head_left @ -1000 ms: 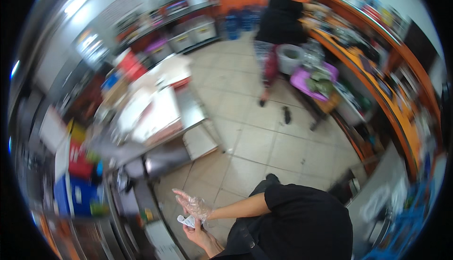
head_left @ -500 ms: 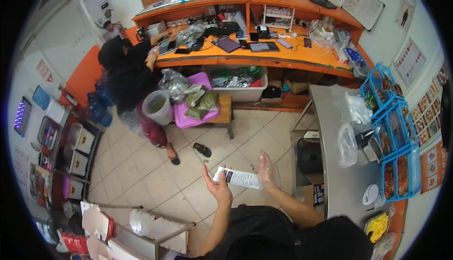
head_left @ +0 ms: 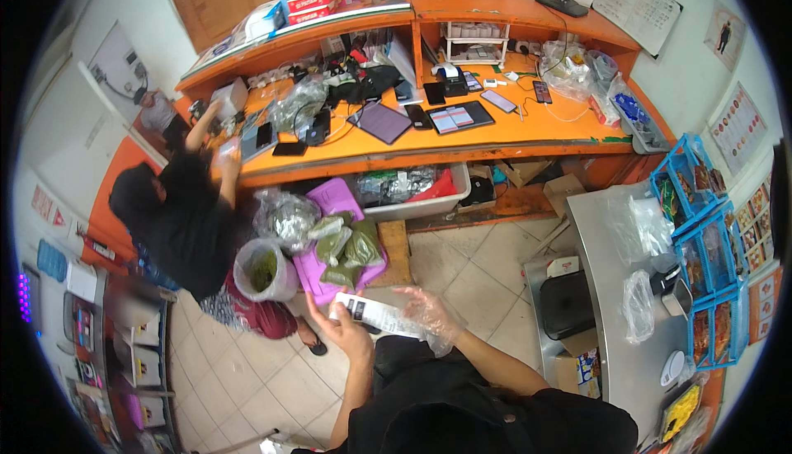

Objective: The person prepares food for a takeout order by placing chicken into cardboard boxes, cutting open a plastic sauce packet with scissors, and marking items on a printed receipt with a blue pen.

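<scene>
A long white printed paper slip [head_left: 386, 315], like a receipt, is held in front of me by its left end. My left hand [head_left: 353, 340] is closed on that end, thumb on top, with other fingers stretched past the edge. My right hand [head_left: 437, 322] wears a loose clear plastic glove. It is at the slip's right end, fingers extended over the far edge; whether it grips the paper is hard to make out.
An orange counter [head_left: 544, 128] with tablets, phones and cables stands ahead. At left, a person in black [head_left: 177, 223] leans on it beside a clear bucket [head_left: 266, 271] and a purple tray [head_left: 375, 272] of green-filled bags. A metal table [head_left: 610, 289] with blue baskets [head_left: 709, 244] is at right.
I have moved toward the counter, so it and the person look nearer. The slip stays in my left hand; my right hand's fingers have tilted leftward over the slip's far edge.
</scene>
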`<state>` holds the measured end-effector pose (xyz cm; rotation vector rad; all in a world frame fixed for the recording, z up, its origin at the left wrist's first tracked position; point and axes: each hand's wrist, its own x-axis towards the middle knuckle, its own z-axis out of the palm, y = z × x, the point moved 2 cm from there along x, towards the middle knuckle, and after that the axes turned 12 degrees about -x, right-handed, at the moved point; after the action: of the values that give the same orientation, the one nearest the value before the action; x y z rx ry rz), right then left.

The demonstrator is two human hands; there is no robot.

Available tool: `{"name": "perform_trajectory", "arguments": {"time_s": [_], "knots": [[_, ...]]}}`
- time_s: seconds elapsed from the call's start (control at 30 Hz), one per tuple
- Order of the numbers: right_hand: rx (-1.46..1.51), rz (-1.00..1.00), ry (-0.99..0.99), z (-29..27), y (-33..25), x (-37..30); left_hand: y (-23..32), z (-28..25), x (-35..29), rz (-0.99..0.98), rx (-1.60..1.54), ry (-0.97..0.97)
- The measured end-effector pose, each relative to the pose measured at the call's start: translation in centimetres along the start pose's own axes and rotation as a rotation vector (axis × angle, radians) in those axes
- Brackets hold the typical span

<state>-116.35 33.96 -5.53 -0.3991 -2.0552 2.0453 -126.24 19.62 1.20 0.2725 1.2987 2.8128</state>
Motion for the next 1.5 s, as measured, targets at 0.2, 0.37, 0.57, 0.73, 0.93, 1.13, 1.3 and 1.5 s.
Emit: {"name": "perform_trajectory", "arguments": {"time_s": [0.2,0.37,0.57,0.73,0.93,1.13,1.3,1.5], "knots": [[0.097,0.440,-0.305,-6.2,-1.0,10.2,-3.9,5.1,11.7,-0.044,0.075,-0.044],[0.393,0.545,-0.242,-13.5,-2.5,18.0,-11.3,9.5,16.5,0.047,0.105,0.042],[0.291,0.393,-0.222,-21.4,6.2,28.2,-20.3,14.4,18.6,0.084,0.140,0.342],[0.321,0.630,-0.470,-29.4,3.9,32.8,-22.8,18.6,19.6,0.035,0.209,0.554],[0.775,0.723,-0.341,-34.3,6.9,34.6,-25.5,25.1,21.7,0.000,0.231,0.562],[0.775,0.887,-0.276,-38.9,6.3,35.6,-25.5,24.2,22.7,-0.017,0.334,0.492],[0.672,0.648,-0.191,-37.2,5.2,36.6,-33.9,26.0,16.8,-0.632,0.203,0.388],[0.570,0.713,-0.183,-36.3,5.3,35.8,-37.6,28.7,19.6,-0.648,0.130,0.345]]}}
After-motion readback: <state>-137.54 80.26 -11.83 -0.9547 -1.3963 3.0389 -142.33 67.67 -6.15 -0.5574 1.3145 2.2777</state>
